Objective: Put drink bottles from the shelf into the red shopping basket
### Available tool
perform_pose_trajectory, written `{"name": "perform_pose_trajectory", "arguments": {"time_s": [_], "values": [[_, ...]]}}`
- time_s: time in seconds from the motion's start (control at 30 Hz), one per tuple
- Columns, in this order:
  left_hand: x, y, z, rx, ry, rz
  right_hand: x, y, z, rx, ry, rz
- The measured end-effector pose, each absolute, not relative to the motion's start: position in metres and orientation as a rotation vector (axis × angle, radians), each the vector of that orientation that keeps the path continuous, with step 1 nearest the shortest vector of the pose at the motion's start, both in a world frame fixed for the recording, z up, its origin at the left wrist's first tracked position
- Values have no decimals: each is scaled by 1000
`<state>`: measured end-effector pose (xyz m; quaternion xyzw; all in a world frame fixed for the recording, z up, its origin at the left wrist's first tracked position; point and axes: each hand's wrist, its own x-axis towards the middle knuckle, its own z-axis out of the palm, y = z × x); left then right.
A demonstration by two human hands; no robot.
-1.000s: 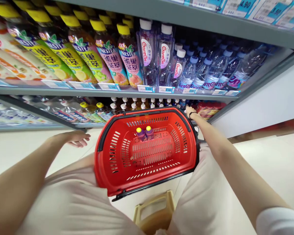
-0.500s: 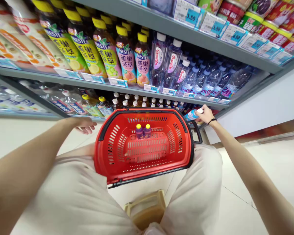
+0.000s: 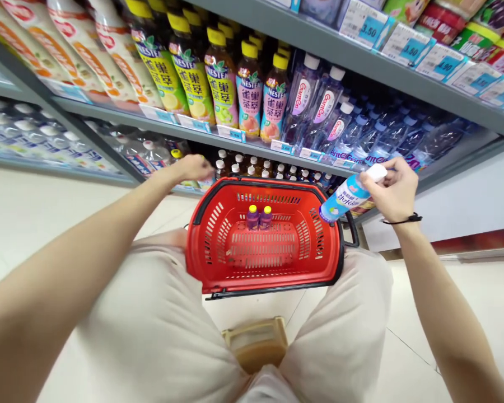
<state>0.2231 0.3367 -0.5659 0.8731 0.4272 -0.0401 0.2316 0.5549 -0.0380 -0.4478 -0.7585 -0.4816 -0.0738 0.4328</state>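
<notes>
My right hand (image 3: pixel 392 187) is closed around the white cap of a drink bottle (image 3: pixel 348 196) with a light-blue label. The bottle is tilted, its base over the right rim of the red shopping basket (image 3: pixel 262 275). Inside the basket two small purple bottles (image 3: pixel 259 218) with yellow caps stand side by side at the far wall. My left hand (image 3: pixel 193 169) is at the bottom shelf, beyond the basket's left corner. Its fingers are curled at the yellow cap of a bottle there, which they mostly cover. The basket sits between my knees.
Nestea bottles (image 3: pixel 220 84), clear water bottles (image 3: pixel 373 134) and white milky-drink bottles (image 3: pixel 88 50) fill the middle shelf. Small white-capped bottles (image 3: pixel 252 165) stand below. A shelf edge with price tags (image 3: pixel 365 28) juts out above. A tan stool (image 3: pixel 258 341) is beneath me.
My right hand has lifted the blue-labelled bottle from low by the shelf to the basket's right rim. My left hand has reached forward to the bottom shelf, its fingers now curled. The view has shifted left.
</notes>
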Motion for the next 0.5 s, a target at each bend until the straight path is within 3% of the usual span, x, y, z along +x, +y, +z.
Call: {"name": "perform_pose_trajectory", "arguments": {"time_s": [0.13,0.37,0.5], "values": [[272,299,-526,2378,765,82,501,-33,-441,-1722,-1289,61],[317,178,-543,2340,365,176,446,-22,-426,-1548,-1374,125],[298,153,-514,2081,198,325,458,-4,-436,-1366,-1242,454]]}}
